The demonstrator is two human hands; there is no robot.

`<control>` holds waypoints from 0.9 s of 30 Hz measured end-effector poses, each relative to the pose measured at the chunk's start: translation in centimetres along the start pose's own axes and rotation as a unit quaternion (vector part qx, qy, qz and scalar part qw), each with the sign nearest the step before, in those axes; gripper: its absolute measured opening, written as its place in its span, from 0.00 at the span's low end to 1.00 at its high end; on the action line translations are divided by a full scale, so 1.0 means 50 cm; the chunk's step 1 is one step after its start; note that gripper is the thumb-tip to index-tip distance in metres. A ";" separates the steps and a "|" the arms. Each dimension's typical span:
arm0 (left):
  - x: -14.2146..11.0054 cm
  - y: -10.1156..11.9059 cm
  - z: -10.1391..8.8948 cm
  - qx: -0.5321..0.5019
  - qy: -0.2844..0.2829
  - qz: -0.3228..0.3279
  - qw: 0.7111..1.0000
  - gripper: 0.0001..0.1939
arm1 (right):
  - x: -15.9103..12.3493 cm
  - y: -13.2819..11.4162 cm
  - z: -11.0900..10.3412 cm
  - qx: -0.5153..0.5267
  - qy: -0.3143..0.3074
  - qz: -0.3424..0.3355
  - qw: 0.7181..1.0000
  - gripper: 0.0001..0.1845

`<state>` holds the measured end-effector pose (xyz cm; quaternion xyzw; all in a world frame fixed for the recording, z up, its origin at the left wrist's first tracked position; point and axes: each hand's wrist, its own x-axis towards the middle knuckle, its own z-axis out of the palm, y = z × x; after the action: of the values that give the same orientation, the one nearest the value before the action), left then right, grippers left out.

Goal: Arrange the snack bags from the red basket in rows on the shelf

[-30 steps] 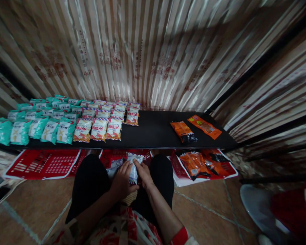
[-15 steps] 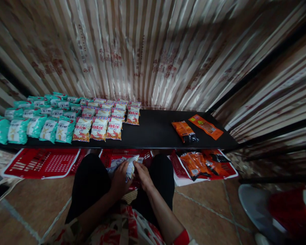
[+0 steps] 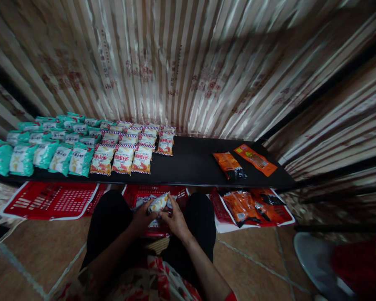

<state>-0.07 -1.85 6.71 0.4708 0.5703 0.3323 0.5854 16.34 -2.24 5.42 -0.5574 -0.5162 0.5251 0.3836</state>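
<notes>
Between my knees, my left hand (image 3: 143, 218) and my right hand (image 3: 176, 217) hold a small snack bag (image 3: 158, 203), white with yellowish print. The left fingers wrap one end; the right fingers pinch the other. Below them is a red basket (image 3: 179, 191) with more light-coloured bags inside, partly covered by my hands. On the black shelf (image 3: 191, 161) in front of me, white-and-orange snack bags (image 3: 123, 159) with striped edges stand in rows. Left of these are rows of teal-and-white snack bags (image 3: 60, 158).
Two orange packets lie on the shelf's right part, one a black-ended packet (image 3: 228, 164), the other a flat packet (image 3: 255, 159). A red basket of orange packets (image 3: 246, 205) is at lower right, and another red basket (image 3: 50, 200) at lower left. A pleated curtain (image 3: 188, 62) hangs behind.
The bag in my hands has turned from near upright to a flatter slant, showing more of its printed side. My right fingers have shifted along its end. The shelf items stay put.
</notes>
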 end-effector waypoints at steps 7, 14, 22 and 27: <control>0.010 -0.002 -0.012 -0.044 -0.034 -0.043 0.998 0.28 | 0.007 -0.007 -0.013 -0.308 0.019 -0.088 0.947 0.41; 0.025 0.007 -0.037 0.050 -0.137 -0.012 0.989 0.23 | 0.009 -0.046 -0.022 -0.343 -0.176 -0.169 0.907 0.34; 0.042 0.022 -0.053 0.124 -0.186 0.012 0.975 0.16 | 0.003 -0.057 -0.024 -0.256 -0.191 -0.133 0.938 0.26; 0.047 0.026 -0.065 0.086 -0.198 0.005 0.976 0.24 | -0.001 -0.061 -0.023 -0.234 -0.155 -0.085 0.956 0.20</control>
<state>-2.74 1.30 7.37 0.5791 0.4673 0.1853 0.6418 16.94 -1.64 8.55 -0.4973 -0.7234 0.4351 0.2004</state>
